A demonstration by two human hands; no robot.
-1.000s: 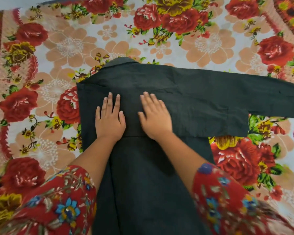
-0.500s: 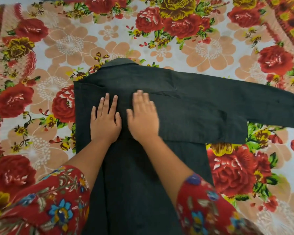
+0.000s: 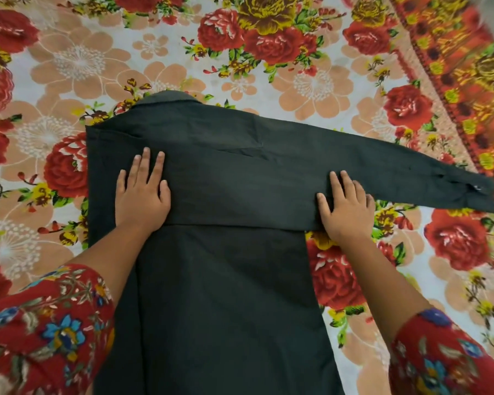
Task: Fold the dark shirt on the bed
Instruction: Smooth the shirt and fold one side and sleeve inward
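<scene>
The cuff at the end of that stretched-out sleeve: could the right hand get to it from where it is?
Probably yes. The right hand lies flat on the same sleeve, and the cuff lies uncovered further right, nothing between.

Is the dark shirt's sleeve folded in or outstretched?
Outstretched: the long sleeve of the dark shirt lies straight, its cuff on the floral bedsheet.

Red floral-print fabric left sleeve (image 3: 46, 332): ends near elbow; pattern of blue flowers with yellow centres, cream and yellow blossoms, grey-green leaves, thin stems. Red floral-print fabric right sleeve (image 3: 445, 357): same print; dark blue bloom at hem, blue flower lower down, pale leaves. Left forearm (image 3: 109, 258), right forearm (image 3: 382, 280): bare beyond hems. Left hand (image 3: 141, 201), right hand (image 3: 347, 212): bare, nails short.
</scene>
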